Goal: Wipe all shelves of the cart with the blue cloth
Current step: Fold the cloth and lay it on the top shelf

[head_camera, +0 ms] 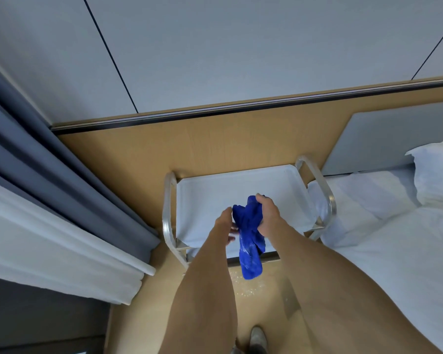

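Blue cloth (248,233) bunched in right hand (267,215) grip above cart (241,185); left hand (225,226) fingers touching it

A bedroom, hotel-like: a white-sheeted bed (394,238) with pillow (437,172), padded headboard (394,139), and grey curtains (49,149) alongside.

A bed with white sheets (394,251) fills the 3 to 5 o'clock side, a white pillow (435,172) at its head against a grey padded headboard (394,139). Grey-blue curtains (49,149) with a white sheer layer (49,246) hang at 9 o'clock. A light wooden wall panel (189,149) spans 12 o'clock, and a pale shoe (257,337) shows at 6 o'clock.
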The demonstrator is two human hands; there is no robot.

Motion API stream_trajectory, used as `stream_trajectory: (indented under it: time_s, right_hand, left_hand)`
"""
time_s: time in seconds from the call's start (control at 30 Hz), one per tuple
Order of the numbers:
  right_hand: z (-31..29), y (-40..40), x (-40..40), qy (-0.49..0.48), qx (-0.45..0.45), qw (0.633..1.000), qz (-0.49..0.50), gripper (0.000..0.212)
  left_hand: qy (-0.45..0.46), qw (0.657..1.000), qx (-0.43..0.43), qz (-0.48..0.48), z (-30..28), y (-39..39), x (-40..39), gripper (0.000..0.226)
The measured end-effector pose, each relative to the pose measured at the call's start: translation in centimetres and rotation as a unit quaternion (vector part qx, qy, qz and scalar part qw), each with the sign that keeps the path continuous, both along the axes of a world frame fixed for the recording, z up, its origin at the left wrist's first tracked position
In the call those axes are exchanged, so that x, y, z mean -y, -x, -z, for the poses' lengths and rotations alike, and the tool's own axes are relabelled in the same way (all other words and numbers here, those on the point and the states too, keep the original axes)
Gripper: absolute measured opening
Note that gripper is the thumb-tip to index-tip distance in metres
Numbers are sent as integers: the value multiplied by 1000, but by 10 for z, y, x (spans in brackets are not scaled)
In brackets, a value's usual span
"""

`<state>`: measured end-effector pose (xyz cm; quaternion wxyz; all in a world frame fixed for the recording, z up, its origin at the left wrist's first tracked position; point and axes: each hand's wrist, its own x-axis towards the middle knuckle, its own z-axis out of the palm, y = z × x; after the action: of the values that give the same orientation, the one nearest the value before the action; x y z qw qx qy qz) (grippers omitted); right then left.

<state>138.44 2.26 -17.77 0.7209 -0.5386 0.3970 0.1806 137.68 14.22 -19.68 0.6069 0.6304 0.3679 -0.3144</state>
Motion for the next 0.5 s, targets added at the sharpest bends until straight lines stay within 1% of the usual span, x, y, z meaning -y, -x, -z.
stream_trajectory:
  time_s: [0.07, 0.1, 0.17, 0.23, 0.27, 0.3, 0.33, 0.43, 0.5]
  right_hand:
    - [4, 0, 3, 3, -8, 1000, -22, 43]
    - [1, 1, 3, 13, -11, 999, -30, 42]
    - [0, -1, 6, 29, -7, 999, -33, 37]
    - [-3, -4, 9, 33, 2, 999, -22, 30]
    - [-5, -5, 10, 41, 7, 999, -18, 27]
    - [-7, -6, 12, 54, 8, 998, -17, 24]
    - [-9, -9, 14, 74, 11, 997, -18, 20]
    - [-10, -15, 24, 169, 2, 986, -13, 14]
    - [-7, -14, 28, 218, -12, 975, -28, 15]
  left_hand:
    - [5, 998, 54, -46, 3, -9, -1, 59]
    - [12, 997, 61, -50, 1, -13, -1, 57]
    - [20, 999, 39, 12, -3, -18, -3, 39]
    - [-32, 995, 0, 93, -3, -20, -4, 20]
    - [-68, 991, -8, 112, -4, -20, -5, 17]
    - [-92, 990, -2, 105, -2, -23, -5, 14]
    - [-101, 992, 17, 78, -1, -26, -7, 11]
    - [-98, 992, 62, -54, 1, -29, -14, 19]
    - [-96, 990, 78, -72, 3, -30, -17, 23]
